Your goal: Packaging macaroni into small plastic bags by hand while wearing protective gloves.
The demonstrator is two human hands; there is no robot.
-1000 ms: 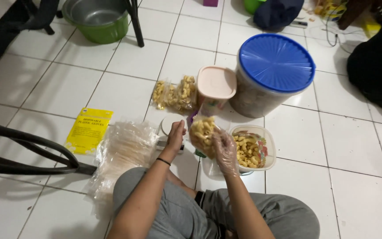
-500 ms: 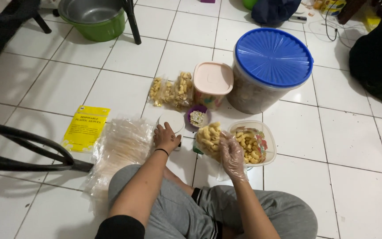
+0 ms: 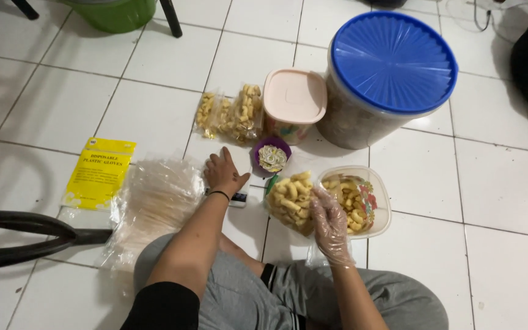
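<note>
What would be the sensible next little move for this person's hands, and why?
Probably lift the left hand off the small scale and set the clear bag of snacks on it. The gloved right hand holds the filled bag beside the open snack tub, while the left hand covers the scale.

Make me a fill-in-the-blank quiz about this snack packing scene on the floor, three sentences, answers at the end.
1. The big tub has a ____ lid.
2. The right hand, which holds the snack bag, wears a clear plastic ____.
3. The left hand rests on a small white ____.

Missing words: blue; glove; scale
</note>
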